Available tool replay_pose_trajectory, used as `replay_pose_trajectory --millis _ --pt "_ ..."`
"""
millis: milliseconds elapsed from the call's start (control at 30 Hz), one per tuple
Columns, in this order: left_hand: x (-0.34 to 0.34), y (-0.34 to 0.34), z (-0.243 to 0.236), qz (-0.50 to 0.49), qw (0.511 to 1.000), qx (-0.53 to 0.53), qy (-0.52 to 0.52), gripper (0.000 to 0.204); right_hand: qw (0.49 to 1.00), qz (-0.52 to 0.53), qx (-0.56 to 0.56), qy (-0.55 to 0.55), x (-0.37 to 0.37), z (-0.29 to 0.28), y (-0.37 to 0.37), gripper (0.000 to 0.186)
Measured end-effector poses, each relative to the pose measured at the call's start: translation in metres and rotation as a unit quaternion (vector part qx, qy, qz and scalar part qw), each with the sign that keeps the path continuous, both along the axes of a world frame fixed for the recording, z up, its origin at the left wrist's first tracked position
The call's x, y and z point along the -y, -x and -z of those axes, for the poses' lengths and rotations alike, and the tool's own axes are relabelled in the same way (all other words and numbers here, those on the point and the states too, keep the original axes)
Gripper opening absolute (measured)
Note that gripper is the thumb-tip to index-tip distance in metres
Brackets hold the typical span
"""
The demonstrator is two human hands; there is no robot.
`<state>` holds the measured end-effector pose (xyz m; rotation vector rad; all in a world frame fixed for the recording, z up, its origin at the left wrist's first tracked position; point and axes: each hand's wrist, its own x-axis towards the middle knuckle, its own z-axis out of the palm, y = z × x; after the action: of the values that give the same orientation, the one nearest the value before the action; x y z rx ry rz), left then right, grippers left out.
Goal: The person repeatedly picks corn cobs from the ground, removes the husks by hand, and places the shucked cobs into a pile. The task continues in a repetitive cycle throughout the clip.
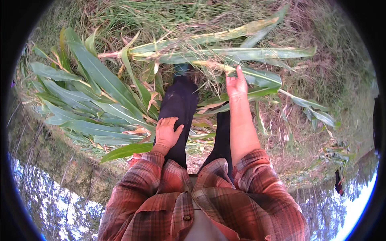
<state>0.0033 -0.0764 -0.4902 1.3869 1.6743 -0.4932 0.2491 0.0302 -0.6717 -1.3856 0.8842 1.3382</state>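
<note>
Dark-trousered legs are spread below me. My left hand (168, 130) lies on the left leg near the knee, fingers apart, holding nothing. Stretched forward, my right hand (236, 84) is closed around a corn stalk (213, 65), pale yellow where it enters the hand from the left. A broad green leaf (261, 77) extends right from the grip and bends down. The fingers are partly hidden by the hand and leaves. Just beyond lies another long corn leaf (273, 53).
A large pile of cut corn stalks (92, 104) spreads on the left, against the left leg. Grass (161, 16) and dry stems cover the ground ahead. More corn leaves (317, 112) lie at right. A dark-clothed person (339, 182) shows small at the far right; trees line the lower edges.
</note>
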Motion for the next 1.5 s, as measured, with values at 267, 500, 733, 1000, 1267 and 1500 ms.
replay_pose_trajectory --millis 267,500,733,1000,1267,1500 --pt "-0.08 -0.091 -0.092 -0.009 0.922 0.252 -0.293 0.042 0.964 -0.104 0.24 -0.045 -0.05 -0.194 -0.018 0.035" --pt "-0.217 -0.206 -0.233 0.144 0.905 0.313 -0.25 0.08 0.937 0.035 0.113 -0.328 -0.031 -0.351 0.018 0.04" --pt "-0.256 -0.169 -0.288 -0.024 0.926 0.375 -0.034 0.067 0.822 -0.402 0.156 -0.372 -0.011 -0.495 -0.032 0.032" --pt "-0.219 -0.093 -0.382 -0.246 0.855 0.447 0.096 0.069 0.933 -0.187 0.134 -0.275 0.018 -0.56 -0.091 0.051" --pt "-0.162 -0.007 -0.382 -0.286 0.787 0.532 0.127 0.053 0.748 -0.379 0.151 -0.524 -0.005 -0.612 -0.019 0.049" --pt "-0.142 -0.023 -0.473 -0.144 0.768 0.549 -0.296 0.043 0.671 -0.421 0.278 -0.543 0.001 -0.635 0.026 0.041"
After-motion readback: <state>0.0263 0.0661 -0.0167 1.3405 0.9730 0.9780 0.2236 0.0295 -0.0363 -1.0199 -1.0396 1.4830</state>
